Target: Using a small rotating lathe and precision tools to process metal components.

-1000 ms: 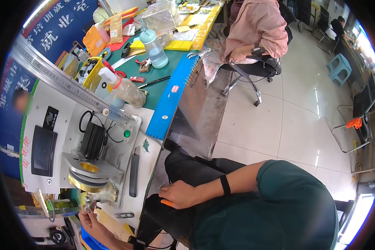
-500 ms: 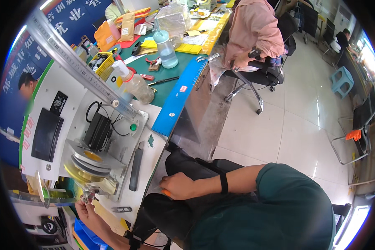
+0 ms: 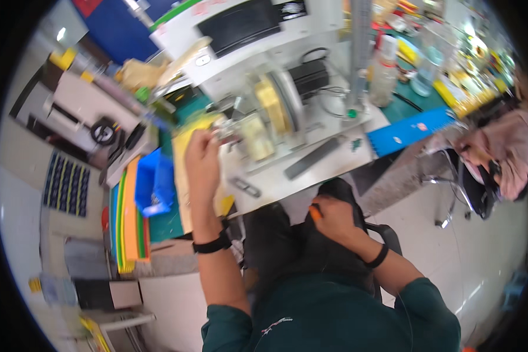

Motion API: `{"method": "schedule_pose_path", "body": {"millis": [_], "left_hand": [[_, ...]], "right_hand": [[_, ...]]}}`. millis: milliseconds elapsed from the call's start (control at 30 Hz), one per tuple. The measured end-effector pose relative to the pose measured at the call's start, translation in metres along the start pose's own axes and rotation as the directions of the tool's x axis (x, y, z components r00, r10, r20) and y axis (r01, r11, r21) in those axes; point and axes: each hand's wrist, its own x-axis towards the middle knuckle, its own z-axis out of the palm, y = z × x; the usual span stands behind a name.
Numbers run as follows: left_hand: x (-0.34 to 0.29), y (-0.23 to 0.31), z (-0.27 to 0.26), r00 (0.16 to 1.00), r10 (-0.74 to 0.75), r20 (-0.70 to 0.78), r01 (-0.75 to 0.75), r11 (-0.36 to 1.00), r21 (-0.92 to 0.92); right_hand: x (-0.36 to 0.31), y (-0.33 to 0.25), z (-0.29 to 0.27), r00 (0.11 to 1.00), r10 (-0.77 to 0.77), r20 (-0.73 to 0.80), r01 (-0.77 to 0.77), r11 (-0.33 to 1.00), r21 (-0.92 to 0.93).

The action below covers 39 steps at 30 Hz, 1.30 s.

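Observation:
My left hand (image 3: pixel 203 167) is raised over the front of a bench machine with its fingers curled closed. Its fingertips meet a small metal fixture (image 3: pixel 224 132), and blur hides what is pinched there. Right beside that stand the machine's pale block (image 3: pixel 255 138) and round wheels with a yellow disc (image 3: pixel 271 105). My right hand (image 3: pixel 338 218) rests on my thigh, closed around a small orange object (image 3: pixel 315 212); only its end shows, so its kind is unclear.
On the white bench top lie a dark grey bar (image 3: pixel 314 158) and a small grey slotted piece (image 3: pixel 244 187). A blue bin (image 3: pixel 156 185) stands left of my left arm. A blue ruler-like strip (image 3: pixel 413 130), a spray bottle (image 3: pixel 384 73) and a seated person (image 3: pixel 501 155) are to the right.
The view has swung left, bringing the machine to the middle and showing the blue bin and folders. My left hand stays at the metal fixture; my right hand still holds the orange object on my thigh.

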Motion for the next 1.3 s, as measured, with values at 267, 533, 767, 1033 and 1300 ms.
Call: {"method": "schedule_pose_path", "body": {"millis": [267, 533, 767, 1033, 1300], "left_hand": [[-0.005, 0.003, -0.007, 0.990, -0.142, -0.021, 0.137, 0.977, -0.166], [-0.001, -0.001, -0.010, 0.992, -0.127, -0.022, 0.122, 0.977, -0.173], [-0.004, -0.013, 0.003, 0.995, 0.046, -0.085, -0.048, 0.999, -0.024], [-0.003, 0.003, -0.001, 0.990, -0.117, -0.075, 0.109, 0.989, -0.101], [-0.003, -0.002, 0.001, 0.992, -0.110, -0.064, 0.102, 0.988, -0.117]], "right_hand": [[0.004, -0.012, -0.002, 0.997, 0.014, 0.071, -0.012, 1.000, -0.026], [0.006, -0.018, 0.002, 0.996, 0.031, 0.082, -0.032, 0.999, 0.007], [0.000, -0.004, 0.000, 0.995, -0.040, 0.090, 0.047, 0.996, -0.080], [0.004, -0.014, 0.000, 0.986, 0.088, 0.145, -0.081, 0.996, -0.048], [0.001, -0.012, 0.005, 0.995, 0.034, 0.094, -0.030, 0.998, -0.050]]}}
